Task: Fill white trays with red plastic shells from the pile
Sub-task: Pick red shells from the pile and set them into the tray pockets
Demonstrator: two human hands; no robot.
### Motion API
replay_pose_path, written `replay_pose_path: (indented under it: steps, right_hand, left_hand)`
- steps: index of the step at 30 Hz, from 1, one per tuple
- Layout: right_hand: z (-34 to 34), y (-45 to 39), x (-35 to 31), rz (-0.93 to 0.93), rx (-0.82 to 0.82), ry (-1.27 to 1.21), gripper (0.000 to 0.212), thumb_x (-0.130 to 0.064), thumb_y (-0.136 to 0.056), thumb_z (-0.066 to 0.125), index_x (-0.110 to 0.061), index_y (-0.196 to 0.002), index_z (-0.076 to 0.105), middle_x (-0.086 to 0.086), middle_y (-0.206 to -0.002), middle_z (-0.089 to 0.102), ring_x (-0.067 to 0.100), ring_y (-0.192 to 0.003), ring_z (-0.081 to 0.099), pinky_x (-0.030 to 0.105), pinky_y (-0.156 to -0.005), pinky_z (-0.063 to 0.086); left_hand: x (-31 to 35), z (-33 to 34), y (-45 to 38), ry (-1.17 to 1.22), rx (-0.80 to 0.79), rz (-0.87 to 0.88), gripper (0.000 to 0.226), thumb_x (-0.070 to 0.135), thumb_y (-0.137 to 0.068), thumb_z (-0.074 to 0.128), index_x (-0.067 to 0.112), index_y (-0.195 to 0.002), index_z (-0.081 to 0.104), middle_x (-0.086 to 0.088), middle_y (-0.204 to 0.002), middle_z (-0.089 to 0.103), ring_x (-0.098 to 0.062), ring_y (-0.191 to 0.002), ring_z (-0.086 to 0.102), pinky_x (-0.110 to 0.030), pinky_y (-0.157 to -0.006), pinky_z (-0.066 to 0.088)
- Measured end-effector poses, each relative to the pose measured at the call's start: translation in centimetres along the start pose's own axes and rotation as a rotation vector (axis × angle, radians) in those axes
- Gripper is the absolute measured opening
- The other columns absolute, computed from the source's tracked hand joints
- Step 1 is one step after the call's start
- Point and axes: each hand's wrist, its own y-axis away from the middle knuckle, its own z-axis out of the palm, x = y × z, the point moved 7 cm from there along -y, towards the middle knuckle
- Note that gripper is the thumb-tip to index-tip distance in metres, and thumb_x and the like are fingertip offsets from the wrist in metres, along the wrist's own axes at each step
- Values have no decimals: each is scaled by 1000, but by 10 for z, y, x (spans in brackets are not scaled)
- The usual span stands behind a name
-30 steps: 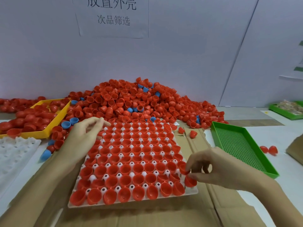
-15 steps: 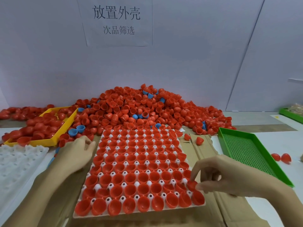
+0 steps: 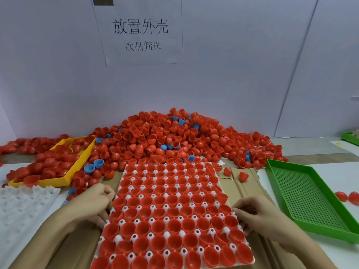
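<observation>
On cardboard (image 3: 240, 183), curled hands grip the full tray's (image 3: 124, 207) side edges.

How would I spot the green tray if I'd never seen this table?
Start at the big pile of red shells against the wall, then look to its right. The green tray lies there beside the filled white tray. Its perforated floor holds nothing, unlike the yellow tray.

The left hand (image 3: 93, 204) has its fingertips tucked under the filled white tray's (image 3: 125, 216) left edge, so the grip is unreadable. The right hand (image 3: 258, 215) likewise curls at the right edge. At far right a second green tray (image 3: 350, 137) is cut off, its contents blurred. The empty white tray (image 3: 21, 208) runs off lower left.
</observation>
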Motion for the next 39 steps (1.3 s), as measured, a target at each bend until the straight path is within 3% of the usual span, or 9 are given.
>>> replay_pose_path:
  steps: [5,8,13,17,19,23,26,32,39]
  right_hand:
    - [-1,-2,6,29,0,-61,19,-15,-101,63,-4,-91,76,15,-79,76,18,-62,67,25,-59,55]
    - [-4,-3,-1,34,-50,18,19,-15,-101,64,-6,-90,76,10,-76,76,19,-62,70,26,-60,58]
    - [-37,-41,-35,-123,212,431,15,-9,-101,61,-13,-94,73,3,-72,75,16,-65,73,29,-62,62]
    - [-36,-93,-68,-336,291,611,33,1,-101,55,-16,-125,71,1,-120,71,16,-108,69,23,-90,55]
    - [-29,-115,-72,-399,237,670,34,-1,-100,60,-18,-127,71,-1,-126,68,16,-116,64,22,-95,50]
    - [-23,-138,-65,-426,184,705,27,-5,-96,69,-23,-114,75,-4,-110,74,6,-96,65,26,-91,57]
    - [-25,-143,-65,-463,201,698,25,-6,-93,72,-24,-110,75,-8,-104,73,-2,-85,60,19,-82,56]
    - [-23,-143,-71,-593,218,887,22,-18,-97,70,-30,-115,72,-14,-114,66,12,-105,49,21,-88,42]
    - [-5,-148,-83,-744,173,916,18,-8,-95,71,-23,-105,74,-7,-111,68,14,-104,56,31,-90,54]
  left_hand:
    - [1,2,0,-67,13,-20,29,18,-107,36,7,-104,62,-14,-77,77,-31,-64,75,-35,-50,58]
    - [6,1,2,-191,76,20,28,19,-106,38,10,-98,63,-15,-81,76,-30,-70,75,-47,-62,63]
    - [11,0,4,-247,109,46,25,20,-104,42,10,-96,63,-21,-90,75,-26,-66,68,-51,-70,61]
    - [12,1,4,-282,112,62,26,20,-105,41,12,-95,64,-18,-87,75,-37,-81,73,-52,-73,60]
    - [11,0,3,-274,106,66,27,21,-105,40,11,-96,64,-17,-85,76,-37,-81,74,-52,-72,60]
    - [6,1,-2,-220,56,48,28,22,-106,37,11,-100,62,-13,-80,77,-32,-69,76,-49,-64,64]
    - [3,2,-6,-185,22,33,27,25,-107,38,12,-102,61,-9,-75,77,-31,-66,76,-43,-58,64]
    - [3,2,-9,-197,16,40,26,30,-107,42,14,-102,61,-6,-74,77,-29,-66,76,-44,-61,64]
    - [-2,3,-11,-160,12,-4,30,18,-107,29,11,-106,59,-13,-77,77,-33,-68,76,-44,-62,65]
